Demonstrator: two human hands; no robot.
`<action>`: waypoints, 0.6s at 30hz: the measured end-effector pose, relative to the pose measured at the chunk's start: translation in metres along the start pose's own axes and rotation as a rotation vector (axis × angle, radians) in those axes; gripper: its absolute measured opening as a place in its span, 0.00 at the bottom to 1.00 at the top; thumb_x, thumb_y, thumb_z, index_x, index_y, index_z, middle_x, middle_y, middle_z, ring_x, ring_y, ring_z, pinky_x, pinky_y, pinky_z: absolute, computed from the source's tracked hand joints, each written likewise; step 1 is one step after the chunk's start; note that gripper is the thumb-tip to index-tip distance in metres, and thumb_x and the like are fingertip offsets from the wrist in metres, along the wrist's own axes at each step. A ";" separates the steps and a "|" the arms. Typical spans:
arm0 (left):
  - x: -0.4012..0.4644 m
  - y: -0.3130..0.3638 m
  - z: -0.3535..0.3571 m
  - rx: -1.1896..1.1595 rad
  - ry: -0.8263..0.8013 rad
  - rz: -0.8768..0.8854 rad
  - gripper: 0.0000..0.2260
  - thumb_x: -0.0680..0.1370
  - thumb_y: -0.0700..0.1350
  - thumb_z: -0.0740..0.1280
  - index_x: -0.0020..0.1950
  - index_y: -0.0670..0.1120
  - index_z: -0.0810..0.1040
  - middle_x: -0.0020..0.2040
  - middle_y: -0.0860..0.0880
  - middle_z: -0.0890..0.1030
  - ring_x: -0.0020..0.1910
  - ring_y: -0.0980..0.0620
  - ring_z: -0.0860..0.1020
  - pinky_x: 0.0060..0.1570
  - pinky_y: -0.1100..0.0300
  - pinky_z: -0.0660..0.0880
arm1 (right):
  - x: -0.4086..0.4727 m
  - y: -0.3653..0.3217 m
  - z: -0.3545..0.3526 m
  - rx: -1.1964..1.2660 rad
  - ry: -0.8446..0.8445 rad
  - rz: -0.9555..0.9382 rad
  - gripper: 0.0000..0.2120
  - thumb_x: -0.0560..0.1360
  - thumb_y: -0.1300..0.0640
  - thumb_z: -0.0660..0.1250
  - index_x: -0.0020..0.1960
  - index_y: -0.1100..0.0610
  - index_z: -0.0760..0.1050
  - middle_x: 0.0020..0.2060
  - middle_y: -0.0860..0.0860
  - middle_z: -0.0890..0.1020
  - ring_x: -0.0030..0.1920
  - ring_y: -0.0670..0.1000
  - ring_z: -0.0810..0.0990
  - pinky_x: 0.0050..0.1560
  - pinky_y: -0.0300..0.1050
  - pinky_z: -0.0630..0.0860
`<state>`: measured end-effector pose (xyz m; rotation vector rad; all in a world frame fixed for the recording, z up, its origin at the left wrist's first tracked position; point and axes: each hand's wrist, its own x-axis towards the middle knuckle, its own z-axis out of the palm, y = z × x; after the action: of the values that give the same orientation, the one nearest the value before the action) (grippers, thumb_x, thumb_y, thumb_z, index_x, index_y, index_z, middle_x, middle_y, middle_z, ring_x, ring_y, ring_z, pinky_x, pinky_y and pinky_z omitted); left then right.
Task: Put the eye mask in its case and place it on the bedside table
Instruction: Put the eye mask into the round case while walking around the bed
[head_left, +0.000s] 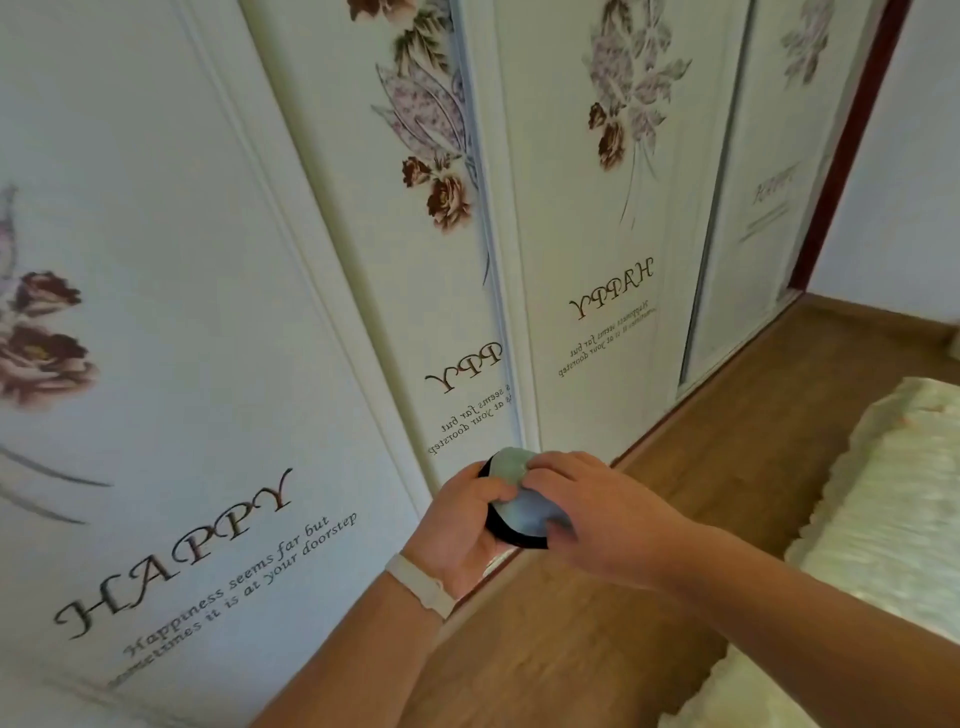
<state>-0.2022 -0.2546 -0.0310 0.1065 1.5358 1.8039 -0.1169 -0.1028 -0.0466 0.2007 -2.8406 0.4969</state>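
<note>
Both hands meet low in the middle of the head view, in front of the wardrobe. My left hand (462, 525), with a white band on the wrist, grips a black case (501, 532) from the left side. A pale grey-green eye mask (519, 488) lies folded on top of the case's opening. My right hand (587, 509) presses down on the mask with its fingers, covering its right part. How far the mask sits inside the case is hidden by the fingers.
White sliding wardrobe doors (208, 312) with flower prints and "HAPPY" lettering fill the left and centre. A wooden floor strip (727, 426) runs between wardrobe and a bed with pale quilted bedding (883, 519) at the right. No bedside table is in view.
</note>
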 end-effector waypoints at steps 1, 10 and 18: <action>0.012 0.002 -0.001 -0.004 -0.017 -0.022 0.18 0.75 0.31 0.60 0.65 0.33 0.77 0.56 0.34 0.81 0.53 0.38 0.81 0.53 0.44 0.80 | 0.005 0.004 0.003 -0.006 -0.008 0.020 0.23 0.74 0.55 0.64 0.69 0.50 0.66 0.66 0.48 0.71 0.62 0.50 0.68 0.61 0.44 0.69; 0.121 0.049 -0.030 0.009 -0.222 -0.111 0.19 0.76 0.30 0.58 0.65 0.35 0.77 0.56 0.34 0.81 0.54 0.38 0.80 0.54 0.43 0.79 | 0.087 0.032 0.010 -0.118 -0.015 0.234 0.24 0.74 0.57 0.64 0.69 0.50 0.66 0.66 0.48 0.70 0.63 0.52 0.69 0.63 0.45 0.69; 0.199 0.097 -0.064 0.037 -0.398 -0.136 0.18 0.77 0.31 0.59 0.66 0.35 0.77 0.64 0.29 0.78 0.56 0.36 0.79 0.59 0.37 0.76 | 0.160 0.035 0.023 -0.171 0.061 0.380 0.23 0.73 0.56 0.65 0.68 0.51 0.67 0.66 0.50 0.71 0.63 0.53 0.69 0.63 0.47 0.69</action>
<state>-0.4237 -0.1912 -0.0419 0.3486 1.2598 1.5373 -0.2815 -0.0924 -0.0357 -0.3856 -2.8457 0.3198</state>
